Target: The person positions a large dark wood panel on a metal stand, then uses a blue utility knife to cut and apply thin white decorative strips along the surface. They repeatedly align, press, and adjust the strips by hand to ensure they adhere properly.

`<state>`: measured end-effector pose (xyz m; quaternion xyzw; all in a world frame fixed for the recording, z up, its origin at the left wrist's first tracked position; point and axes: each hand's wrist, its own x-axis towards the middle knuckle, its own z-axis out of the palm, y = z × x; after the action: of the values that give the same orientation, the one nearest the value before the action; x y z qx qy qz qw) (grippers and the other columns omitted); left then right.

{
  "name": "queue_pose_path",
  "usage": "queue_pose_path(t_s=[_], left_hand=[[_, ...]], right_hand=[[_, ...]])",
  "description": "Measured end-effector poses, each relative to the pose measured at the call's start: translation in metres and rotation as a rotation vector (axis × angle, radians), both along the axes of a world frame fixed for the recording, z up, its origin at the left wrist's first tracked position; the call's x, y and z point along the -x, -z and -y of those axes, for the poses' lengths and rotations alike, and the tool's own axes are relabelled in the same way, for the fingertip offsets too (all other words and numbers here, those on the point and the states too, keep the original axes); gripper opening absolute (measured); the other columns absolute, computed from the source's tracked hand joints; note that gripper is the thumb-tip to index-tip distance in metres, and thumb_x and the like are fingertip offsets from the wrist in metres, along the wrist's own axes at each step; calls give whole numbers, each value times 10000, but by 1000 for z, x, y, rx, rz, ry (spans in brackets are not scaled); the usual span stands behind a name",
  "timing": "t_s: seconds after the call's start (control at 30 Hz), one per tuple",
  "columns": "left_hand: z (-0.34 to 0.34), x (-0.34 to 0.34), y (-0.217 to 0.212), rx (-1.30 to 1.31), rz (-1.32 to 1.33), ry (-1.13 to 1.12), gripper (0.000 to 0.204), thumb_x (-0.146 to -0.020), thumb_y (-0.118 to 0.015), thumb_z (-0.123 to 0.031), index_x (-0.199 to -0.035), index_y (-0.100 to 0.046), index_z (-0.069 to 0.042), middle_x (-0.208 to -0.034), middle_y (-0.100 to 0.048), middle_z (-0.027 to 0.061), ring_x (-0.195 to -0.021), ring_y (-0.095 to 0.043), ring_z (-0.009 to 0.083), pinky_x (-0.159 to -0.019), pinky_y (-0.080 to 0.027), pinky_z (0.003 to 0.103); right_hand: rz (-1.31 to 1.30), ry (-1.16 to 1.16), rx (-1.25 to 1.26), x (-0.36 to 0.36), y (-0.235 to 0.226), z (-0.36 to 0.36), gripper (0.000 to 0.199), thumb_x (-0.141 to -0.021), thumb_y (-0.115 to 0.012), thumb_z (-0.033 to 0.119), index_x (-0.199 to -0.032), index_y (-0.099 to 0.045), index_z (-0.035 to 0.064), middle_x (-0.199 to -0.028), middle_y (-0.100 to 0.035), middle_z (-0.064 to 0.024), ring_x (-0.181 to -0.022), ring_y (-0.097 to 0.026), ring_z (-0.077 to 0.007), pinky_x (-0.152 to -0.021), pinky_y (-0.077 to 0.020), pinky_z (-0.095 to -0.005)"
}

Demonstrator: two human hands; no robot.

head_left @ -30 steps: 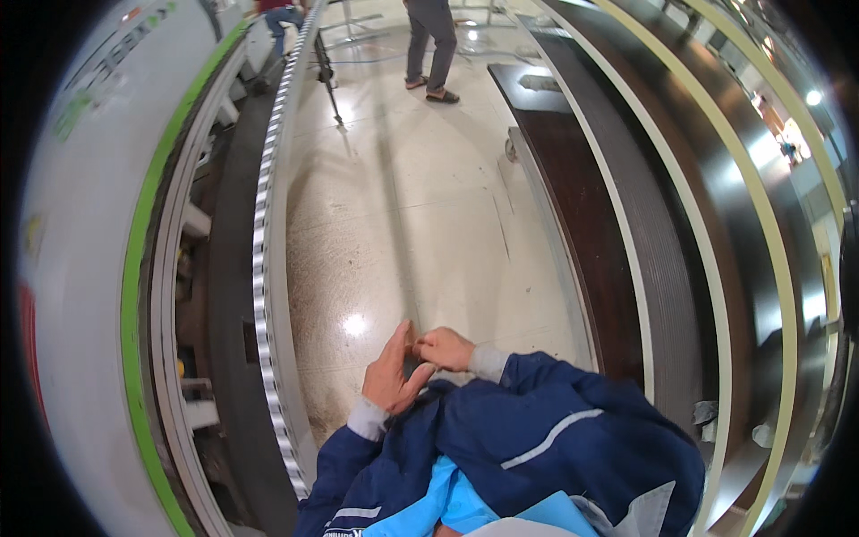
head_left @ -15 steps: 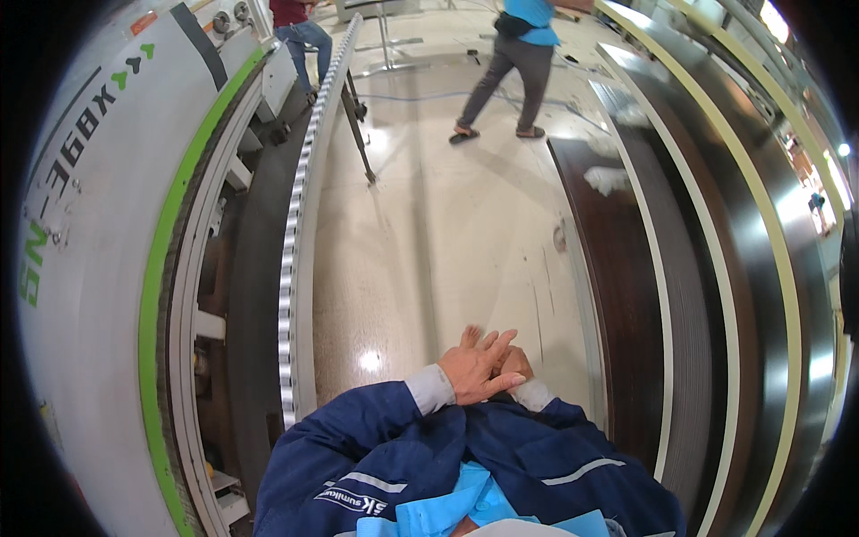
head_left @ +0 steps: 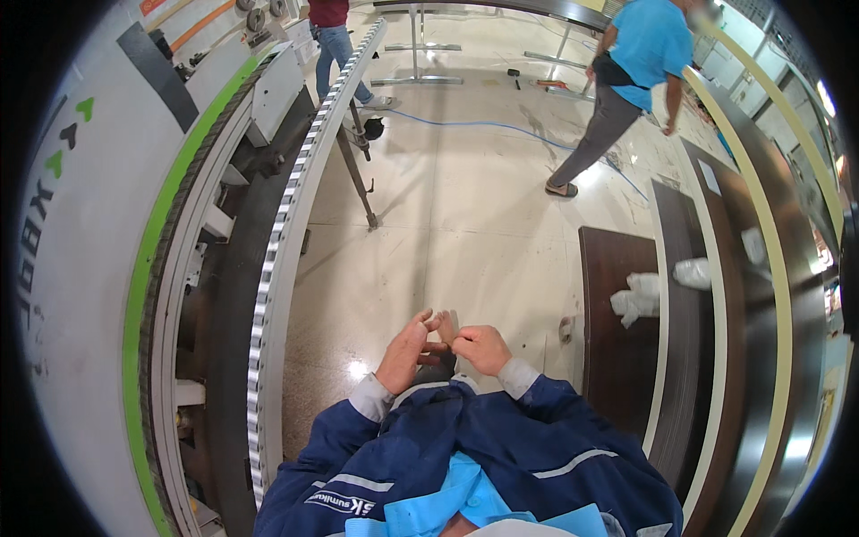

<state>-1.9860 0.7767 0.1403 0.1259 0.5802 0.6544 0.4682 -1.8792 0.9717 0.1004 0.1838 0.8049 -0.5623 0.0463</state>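
Note:
Both my hands are in front of my dark blue jacket (head_left: 385, 447), close together above the pale floor. My left hand (head_left: 407, 353) is open, its fingers stretched toward the right hand and slightly apart. My right hand (head_left: 484, 350) is closed, thumb and index finger pinched at the left fingertips. Whatever the pinch holds, if anything, is too small to make out. Between the hands, part of my foot (head_left: 446, 324) shows lower down.
A roller rail (head_left: 300, 170) on legs runs along my left, beside a white and green machine (head_left: 98, 215). Long dark panels (head_left: 617, 358) with white wrapping (head_left: 637, 300) stand to my right. Ahead are a person in blue (head_left: 649, 54), another in maroon (head_left: 329, 13), and a blue hose (head_left: 501, 127).
My hands, earlier overlapped with the left over the right, have come apart side by side. The right is now pinched. My view has moved; the person in blue appears farther right.

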Motion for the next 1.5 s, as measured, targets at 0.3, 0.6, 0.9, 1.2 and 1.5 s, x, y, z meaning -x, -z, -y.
queue_pose_path(t_s=[0.3,0.6,0.9,1.2,1.5], left_hand=[[-196,247,26,12,-101,-97,520,-905,-780,-43,-1387,-593,17,-1075,-741,86,-951,-692,126,-893,-561,276],[-383,445,49,-19,-91,67,442,-939,-699,28,-1373,-614,7,-1136,-733,92,-1003,-692,131,-917,-562,275],[-508,673,54,170,-157,-55,444,-897,-739,-10,-1327,-633,34,-1093,-747,118,-969,-706,138,-892,-574,276],[-584,910,84,119,-148,-444,351,-885,-808,-73,-1205,-685,2,-932,-746,59,-826,-696,116,-769,-580,261],[-694,1187,62,77,-238,-462,246,-933,-767,-86,-1144,-728,35,-952,-756,73,-877,-707,129,-821,-583,280]], right_hand=[[561,287,-523,56,153,-280,353,-844,-630,369,-919,-773,55,-976,-752,-184,-944,-727,-354,-850,-552,-419],[1261,-363,-397,23,274,-395,318,-838,-667,253,-1077,-784,79,-1140,-746,-199,-1101,-713,-370,-916,-580,-444],[860,-537,-771,464,331,-653,266,-908,-582,186,-1040,-809,141,-1149,-768,-88,-1073,-736,-294,-813,-598,-453],[187,137,-489,973,188,-786,460,-883,-686,467,-777,-725,20,-741,-724,-114,-709,-677,-226,-682,-521,-402],[419,352,95,1176,208,-882,221,-876,-750,212,-1026,-779,51,-802,-714,-75,-672,-665,-199,-566,-547,-343]])
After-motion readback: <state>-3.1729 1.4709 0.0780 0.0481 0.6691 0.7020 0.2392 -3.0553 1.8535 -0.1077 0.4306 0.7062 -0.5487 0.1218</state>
